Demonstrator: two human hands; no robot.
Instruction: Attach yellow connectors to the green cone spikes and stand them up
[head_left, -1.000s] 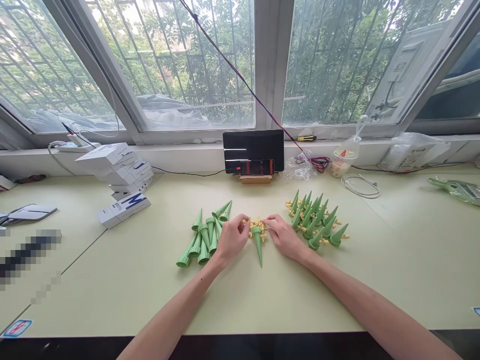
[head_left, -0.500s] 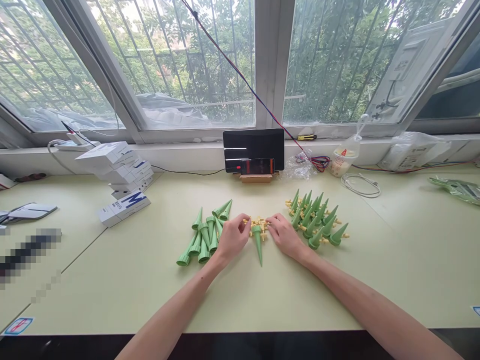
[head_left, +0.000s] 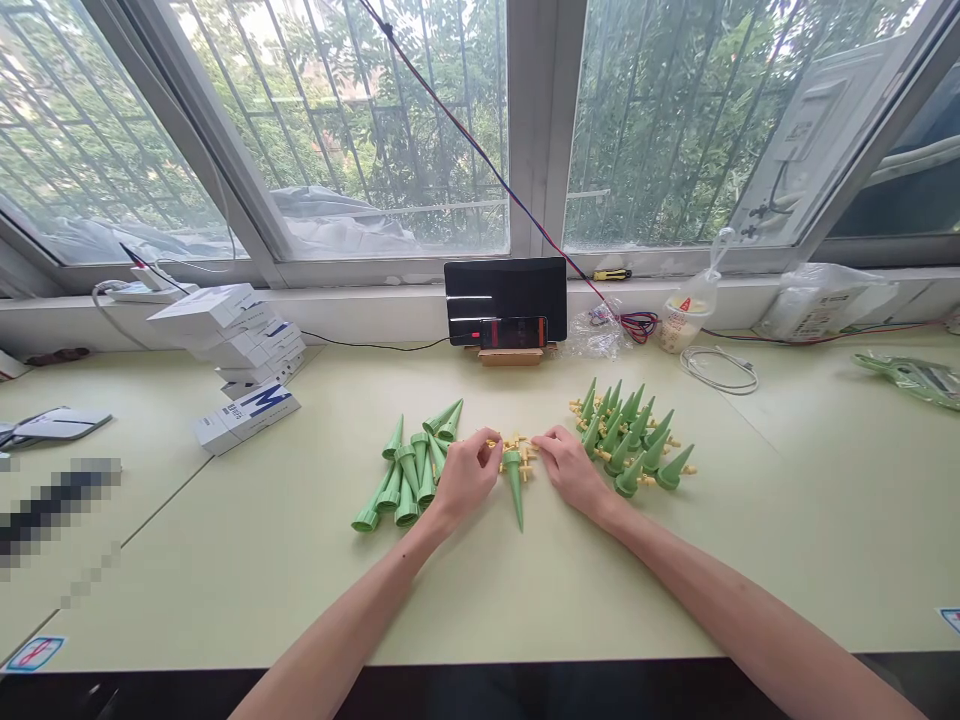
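Observation:
My left hand (head_left: 469,470) is closed in a pinch, with a bit of a yellow plastic fitting (head_left: 492,438) showing at its fingertips. Opposite it, my right hand (head_left: 568,468) has its thumb and finger together on another yellow fitting (head_left: 534,446) at the pile's right edge. Between them lies a small heap of yellow cross-shaped fittings (head_left: 525,465). One green cone-shaped spike (head_left: 515,490) lies before the heap, its tip toward me. Loose green spikes (head_left: 407,480) are piled left of my left hand. To the right, several green spikes with yellow fittings (head_left: 630,430) stand tip up in a group.
A phone (head_left: 514,332) leans against a black screen (head_left: 506,295) at the back. White boxes (head_left: 247,345) are stacked at the left. A bagged cup (head_left: 684,315), a coiled white cable (head_left: 720,370) and a green packaged item (head_left: 911,378) lie to the right.
The thumb and finger of my right hand have drawn closer together at the edge of the yellow heap. My left hand stays in place, and the view has shifted very slightly.

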